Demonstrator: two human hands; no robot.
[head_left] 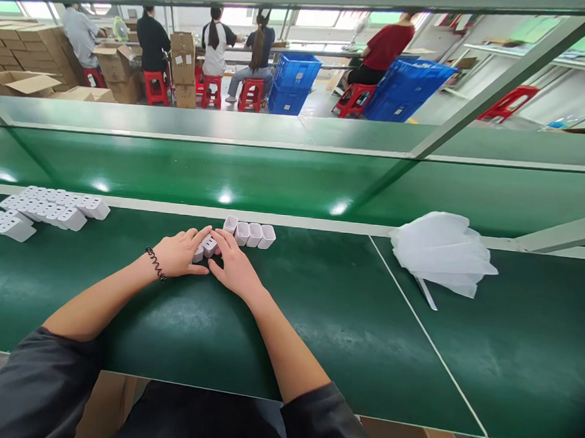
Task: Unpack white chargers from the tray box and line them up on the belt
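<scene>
My left hand (176, 253) and my right hand (236, 266) meet over a few small white socket blocks (209, 245) with dark slots on top. Both are closed around the blocks, one from each side, with fingertips almost touching. My fingers partly hide these blocks. Just beyond my right hand, several white open-topped housings (254, 235) stand in a row at the far edge of the green bench (311, 307). To the left, more white socket blocks (47, 207) are grouped together, slots facing up.
A stack of thin white sheets or bags (440, 249) lies at the right, with a narrow strip (426, 294) under it. A slanted metal post (512, 81) crosses the right side. Beyond are people on red stools (251, 95), blue crates (295, 79) and cardboard boxes (28, 50).
</scene>
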